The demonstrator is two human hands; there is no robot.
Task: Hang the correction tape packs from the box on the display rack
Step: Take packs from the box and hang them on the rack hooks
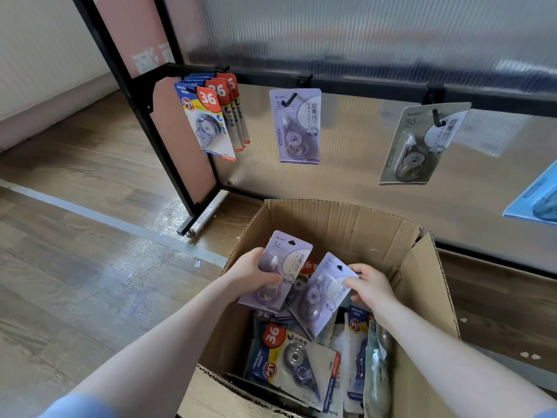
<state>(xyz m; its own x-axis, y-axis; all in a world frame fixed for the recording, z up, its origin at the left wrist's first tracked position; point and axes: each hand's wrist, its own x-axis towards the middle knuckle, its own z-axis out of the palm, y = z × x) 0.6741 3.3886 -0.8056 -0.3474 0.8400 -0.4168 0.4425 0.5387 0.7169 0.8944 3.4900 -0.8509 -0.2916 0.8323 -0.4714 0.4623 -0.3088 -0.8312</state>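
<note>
An open cardboard box on the floor holds several correction tape packs. My left hand grips a purple pack by its left edge, lifted above the box. My right hand pinches the right edge of a second purple pack, tilted over the pile. Below them lies a blue-and-yellow pack marked 36. On the black display rack, several blue-and-orange packs hang on the left hook. One purple pack hangs on the middle hook and one grey pack on the right hook.
The rack stands on a wooden floor with a ribbed translucent panel behind it. A light blue pack shows at the right edge. The rack's black foot stands left of the box. A strip of tape crosses the floor.
</note>
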